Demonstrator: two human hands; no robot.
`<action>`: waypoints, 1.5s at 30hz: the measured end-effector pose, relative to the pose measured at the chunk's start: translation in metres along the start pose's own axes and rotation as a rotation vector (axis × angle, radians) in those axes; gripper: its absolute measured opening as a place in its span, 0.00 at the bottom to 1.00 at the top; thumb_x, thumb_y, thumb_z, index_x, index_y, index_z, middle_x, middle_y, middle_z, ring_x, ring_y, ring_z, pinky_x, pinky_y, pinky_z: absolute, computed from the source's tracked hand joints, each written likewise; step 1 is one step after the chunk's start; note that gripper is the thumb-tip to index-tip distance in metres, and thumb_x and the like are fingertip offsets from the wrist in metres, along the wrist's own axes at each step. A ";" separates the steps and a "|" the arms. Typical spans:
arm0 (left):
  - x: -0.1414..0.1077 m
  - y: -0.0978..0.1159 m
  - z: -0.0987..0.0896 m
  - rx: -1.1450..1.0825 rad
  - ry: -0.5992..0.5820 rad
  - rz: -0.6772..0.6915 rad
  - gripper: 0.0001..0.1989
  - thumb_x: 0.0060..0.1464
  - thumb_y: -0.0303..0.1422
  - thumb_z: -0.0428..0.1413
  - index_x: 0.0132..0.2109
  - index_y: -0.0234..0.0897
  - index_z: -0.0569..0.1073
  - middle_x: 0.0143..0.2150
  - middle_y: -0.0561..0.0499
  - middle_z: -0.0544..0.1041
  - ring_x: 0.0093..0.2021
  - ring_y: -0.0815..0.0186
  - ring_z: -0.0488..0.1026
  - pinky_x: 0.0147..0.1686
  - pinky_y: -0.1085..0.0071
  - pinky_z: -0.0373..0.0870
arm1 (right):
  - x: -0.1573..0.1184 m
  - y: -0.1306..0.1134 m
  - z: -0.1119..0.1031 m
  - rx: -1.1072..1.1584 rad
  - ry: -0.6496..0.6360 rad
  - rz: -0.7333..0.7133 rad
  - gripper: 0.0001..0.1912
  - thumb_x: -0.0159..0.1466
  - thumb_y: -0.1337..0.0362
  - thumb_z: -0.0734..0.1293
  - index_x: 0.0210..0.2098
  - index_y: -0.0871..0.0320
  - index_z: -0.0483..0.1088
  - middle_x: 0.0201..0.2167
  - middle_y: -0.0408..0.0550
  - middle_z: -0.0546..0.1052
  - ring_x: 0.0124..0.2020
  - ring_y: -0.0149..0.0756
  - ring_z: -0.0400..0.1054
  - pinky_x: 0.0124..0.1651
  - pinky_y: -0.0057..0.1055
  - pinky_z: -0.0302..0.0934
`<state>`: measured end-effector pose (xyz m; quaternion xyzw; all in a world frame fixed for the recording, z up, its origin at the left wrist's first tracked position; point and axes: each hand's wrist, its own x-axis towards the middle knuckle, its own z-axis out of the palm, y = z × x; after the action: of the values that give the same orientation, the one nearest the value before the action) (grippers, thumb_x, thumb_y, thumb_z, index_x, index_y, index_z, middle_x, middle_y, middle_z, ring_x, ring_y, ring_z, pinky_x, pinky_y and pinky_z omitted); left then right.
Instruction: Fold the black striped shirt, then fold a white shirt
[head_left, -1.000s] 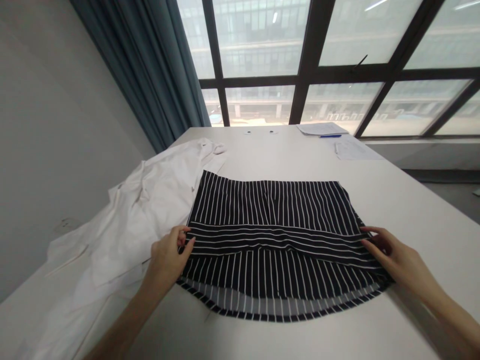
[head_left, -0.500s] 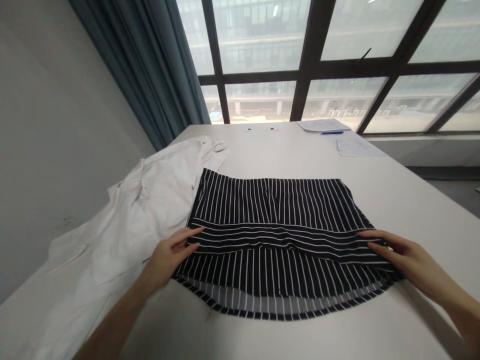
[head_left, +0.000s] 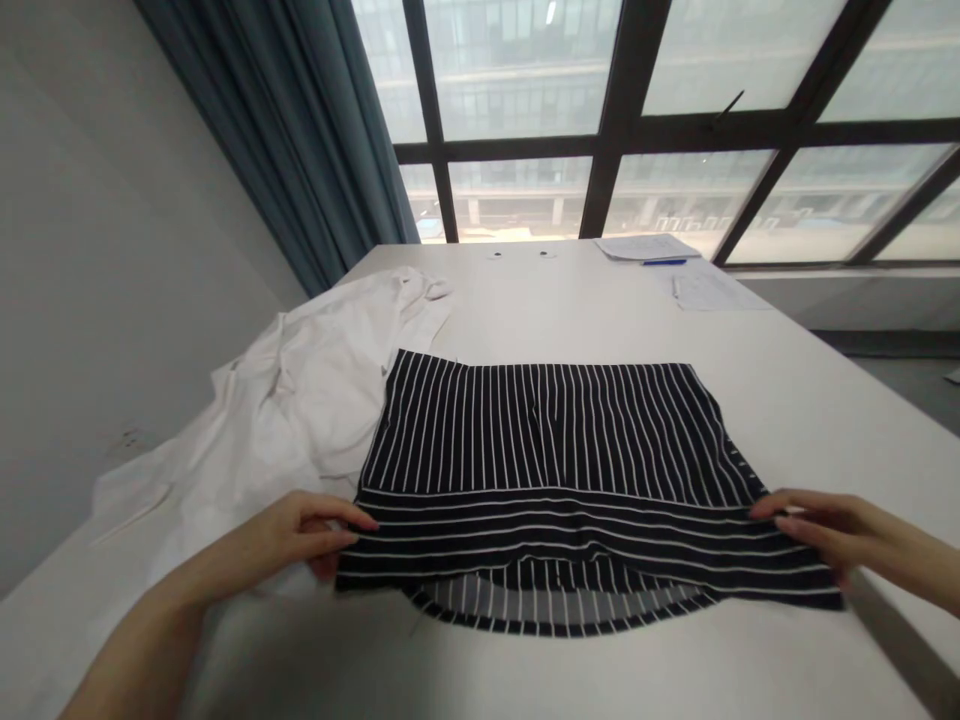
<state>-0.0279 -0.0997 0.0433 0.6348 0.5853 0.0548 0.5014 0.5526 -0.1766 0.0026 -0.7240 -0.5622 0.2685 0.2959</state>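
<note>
A black garment with white stripes (head_left: 555, 430) lies across the white table in front of me. Its lines run lengthwise on the upper part and crosswise along a wide band (head_left: 480, 530) near me. My left hand (head_left: 307, 530) pinches the band's left end between thumb and fingers. At the right end, my right hand (head_left: 825, 525) grips the band in the same way. Below the band's middle, a curved hem (head_left: 555, 628) and a strip of the garment's inner side show. The fingertips beneath the cloth are hidden.
Crumpled white cloth (head_left: 300, 390) covers the table's left side, against the wall. Papers (head_left: 649, 248) and a blue pen (head_left: 664, 262) lie at the far right of the table (head_left: 517, 310). Behind stand a blue curtain (head_left: 300, 130) and windows.
Both hands have drawn the band toward me and spread slightly outward. More of the upper striped part lies exposed, and the band covers more of the lower part and its hem.
</note>
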 end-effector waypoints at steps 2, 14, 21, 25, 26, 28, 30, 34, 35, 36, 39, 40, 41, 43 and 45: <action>0.005 -0.002 0.002 -0.034 0.000 -0.017 0.22 0.51 0.51 0.55 0.40 0.37 0.79 0.23 0.50 0.77 0.24 0.62 0.76 0.24 0.71 0.72 | 0.009 0.006 -0.009 0.073 -0.267 0.134 0.21 0.60 0.44 0.65 0.38 0.53 0.78 0.14 0.48 0.69 0.15 0.35 0.65 0.19 0.33 0.58; 0.022 0.036 0.091 0.667 0.442 0.797 0.10 0.64 0.37 0.51 0.45 0.39 0.73 0.42 0.48 0.77 0.41 0.62 0.75 0.42 0.67 0.72 | -0.006 -0.057 0.049 -0.318 -0.075 -0.551 0.12 0.69 0.54 0.59 0.39 0.52 0.70 0.38 0.50 0.76 0.38 0.39 0.72 0.41 0.36 0.68; 0.031 0.047 0.117 0.964 0.540 1.026 0.08 0.65 0.28 0.48 0.43 0.35 0.72 0.36 0.48 0.76 0.36 0.62 0.73 0.38 0.64 0.72 | -0.021 -0.089 0.100 -0.467 -0.173 -0.951 0.11 0.68 0.67 0.61 0.50 0.57 0.68 0.43 0.51 0.76 0.44 0.41 0.70 0.45 0.40 0.66; 0.024 0.047 0.101 0.942 0.569 1.132 0.08 0.64 0.24 0.49 0.38 0.36 0.72 0.29 0.53 0.74 0.33 0.66 0.70 0.40 0.66 0.69 | -0.016 -0.090 0.091 -0.396 -0.108 -1.046 0.09 0.70 0.70 0.59 0.43 0.58 0.70 0.34 0.47 0.76 0.36 0.36 0.69 0.40 0.37 0.63; 0.022 0.046 0.097 0.931 0.556 1.140 0.08 0.64 0.24 0.50 0.38 0.37 0.72 0.29 0.53 0.74 0.32 0.66 0.70 0.41 0.66 0.68 | -0.016 -0.091 0.088 -0.374 -0.110 -1.047 0.09 0.70 0.69 0.58 0.43 0.58 0.70 0.34 0.47 0.76 0.36 0.36 0.69 0.40 0.36 0.63; 0.018 0.044 0.089 0.915 0.464 1.144 0.08 0.64 0.27 0.51 0.37 0.38 0.73 0.28 0.54 0.74 0.32 0.66 0.69 0.44 0.65 0.67 | -0.016 -0.092 0.083 -0.354 -0.181 -1.028 0.10 0.71 0.67 0.58 0.41 0.56 0.71 0.34 0.47 0.76 0.36 0.35 0.69 0.40 0.35 0.62; 0.018 0.044 0.083 0.895 0.326 1.123 0.11 0.65 0.30 0.51 0.32 0.40 0.73 0.26 0.54 0.73 0.31 0.66 0.69 0.46 0.65 0.67 | -0.016 -0.093 0.080 -0.364 -0.301 -1.000 0.10 0.71 0.64 0.59 0.38 0.55 0.72 0.34 0.45 0.76 0.36 0.35 0.69 0.40 0.34 0.62; 0.030 0.055 0.077 0.841 0.235 0.978 0.19 0.66 0.34 0.49 0.26 0.38 0.70 0.22 0.56 0.71 0.27 0.68 0.66 0.51 0.61 0.65 | -0.004 -0.102 0.076 -0.415 -0.343 -0.940 0.13 0.71 0.60 0.59 0.34 0.55 0.71 0.31 0.45 0.74 0.34 0.35 0.68 0.40 0.35 0.61; 0.035 0.061 0.079 0.824 0.258 0.943 0.19 0.67 0.33 0.47 0.27 0.37 0.70 0.22 0.55 0.71 0.26 0.69 0.66 0.51 0.60 0.65 | 0.002 -0.106 0.076 -0.424 -0.300 -0.918 0.14 0.72 0.61 0.58 0.34 0.56 0.71 0.31 0.46 0.74 0.35 0.36 0.68 0.41 0.36 0.61; 0.041 0.067 0.082 0.803 0.282 0.921 0.19 0.67 0.33 0.47 0.28 0.37 0.71 0.24 0.55 0.71 0.27 0.68 0.67 0.51 0.60 0.66 | 0.007 -0.109 0.078 -0.427 -0.248 -0.894 0.15 0.72 0.61 0.57 0.35 0.56 0.72 0.32 0.47 0.75 0.35 0.37 0.69 0.41 0.37 0.62; 0.058 0.084 0.101 0.740 0.292 0.935 0.12 0.67 0.32 0.48 0.38 0.35 0.74 0.35 0.50 0.76 0.38 0.64 0.72 0.46 0.62 0.68 | 0.021 -0.116 0.094 -0.398 -0.127 -0.829 0.12 0.71 0.62 0.57 0.40 0.57 0.72 0.39 0.51 0.76 0.42 0.40 0.70 0.46 0.40 0.65; 0.064 0.087 0.109 0.736 0.273 0.960 0.10 0.66 0.33 0.49 0.44 0.36 0.75 0.41 0.47 0.77 0.43 0.62 0.72 0.47 0.62 0.68 | 0.023 -0.116 0.103 -0.393 -0.105 -0.823 0.11 0.71 0.62 0.58 0.44 0.57 0.72 0.43 0.53 0.76 0.46 0.41 0.70 0.49 0.42 0.65; 0.069 0.088 0.117 0.746 0.252 0.986 0.11 0.65 0.34 0.51 0.50 0.36 0.74 0.47 0.45 0.75 0.48 0.59 0.71 0.48 0.61 0.68 | 0.024 -0.114 0.112 -0.395 -0.086 -0.824 0.12 0.70 0.63 0.59 0.47 0.57 0.71 0.48 0.54 0.75 0.50 0.43 0.69 0.51 0.44 0.65; 0.076 0.086 0.130 0.793 0.228 1.029 0.18 0.64 0.37 0.52 0.59 0.40 0.70 0.57 0.41 0.71 0.57 0.55 0.68 0.54 0.55 0.65 | 0.023 -0.106 0.130 -0.428 -0.059 -0.844 0.15 0.70 0.64 0.59 0.54 0.56 0.68 0.56 0.55 0.72 0.58 0.46 0.65 0.57 0.49 0.62; 0.080 0.080 0.137 0.839 0.221 1.048 0.20 0.65 0.38 0.51 0.63 0.48 0.66 0.63 0.41 0.65 0.64 0.52 0.62 0.60 0.49 0.59 | 0.020 -0.096 0.141 -0.469 -0.050 -0.853 0.19 0.70 0.64 0.59 0.59 0.55 0.65 0.62 0.54 0.68 0.64 0.47 0.59 0.61 0.52 0.59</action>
<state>0.1412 -0.0993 -0.0091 0.9660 0.2201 0.1233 0.0570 0.3924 -0.1204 -0.0245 -0.4694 -0.8612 0.0067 0.1950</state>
